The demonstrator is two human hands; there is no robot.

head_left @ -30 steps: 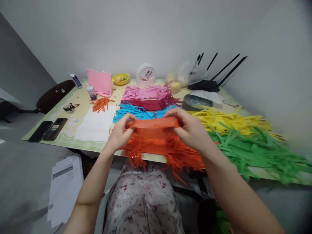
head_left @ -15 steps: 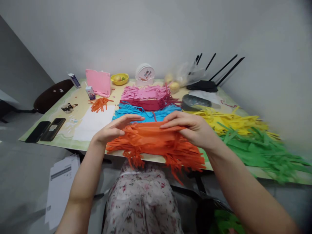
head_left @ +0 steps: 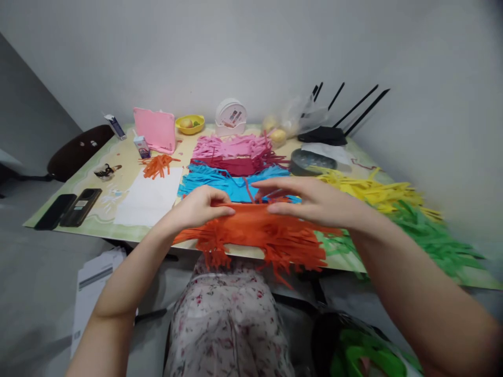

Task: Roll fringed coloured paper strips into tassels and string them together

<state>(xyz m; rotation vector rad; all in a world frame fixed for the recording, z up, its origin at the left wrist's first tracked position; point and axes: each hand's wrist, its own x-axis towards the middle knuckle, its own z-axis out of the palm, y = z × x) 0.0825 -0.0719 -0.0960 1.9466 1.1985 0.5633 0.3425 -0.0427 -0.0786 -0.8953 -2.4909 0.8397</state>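
Observation:
An orange fringed sheet (head_left: 251,222), cut into strips at its ends, lies at the table's front edge with some strips hanging over. My left hand (head_left: 198,207) pinches its upper edge between thumb and curled fingers. At the same edge further right is my right hand (head_left: 310,199), thumb on the sheet and fingers stretched apart from it, over the blue sheet. Just behind lies the blue fringed sheet (head_left: 236,187), then a dark red one (head_left: 239,166) and a pink one (head_left: 230,146). The material could be felt or paper; I cannot tell.
Yellow (head_left: 357,191) and green fringed sheets (head_left: 428,238) lie to the right. White paper (head_left: 149,199), loose orange strips (head_left: 157,166) and a phone (head_left: 81,207) are on the left. Behind stand a pink tablet case (head_left: 155,130), a yellow bowl (head_left: 190,125) and a black router (head_left: 324,136).
The lifted upper part of the orange sheet has come down flatter. My left hand has closed on its edge; my right hand's fingers have spread off it. The view has shifted slightly.

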